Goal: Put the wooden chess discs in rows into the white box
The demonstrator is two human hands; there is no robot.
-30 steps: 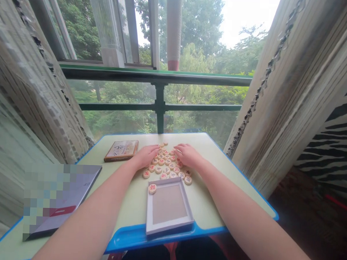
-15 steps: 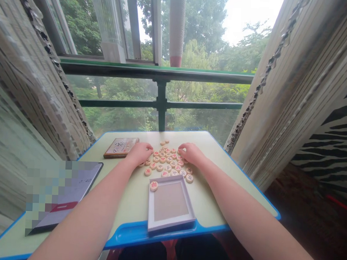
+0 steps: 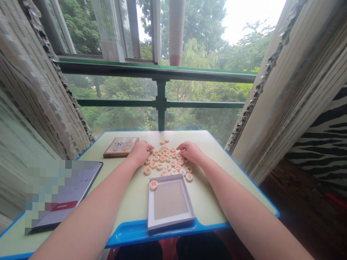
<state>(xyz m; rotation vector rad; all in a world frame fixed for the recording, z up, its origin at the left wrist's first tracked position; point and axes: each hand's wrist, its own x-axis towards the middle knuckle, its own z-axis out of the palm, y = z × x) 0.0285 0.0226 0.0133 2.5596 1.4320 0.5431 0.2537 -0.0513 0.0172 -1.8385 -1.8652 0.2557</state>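
Observation:
Several round wooden Chinese chess pieces [image 3: 166, 159] with red and dark characters lie in a loose cluster on the desk. My left hand [image 3: 141, 152] rests at the cluster's left edge, its fingertips by the pieces. My right hand [image 3: 191, 151] lies at the upper right edge, fingers reaching over the nearest pieces. Neither hand visibly holds a piece. Just below the cluster sits a shallow white box lid [image 3: 172, 178], with one piece [image 3: 153, 185] on its near-left corner.
A small patterned box [image 3: 121, 147] lies at the desk's far left. A pixelated dark-edged booklet [image 3: 63, 194] lies near left. The pale green desk [image 3: 131, 193] has a blue rim, with a railing and window beyond and blinds at both sides.
Both hands have slid outward and farther from me, from over the pieces to the cluster's edges. The view has shifted slightly.

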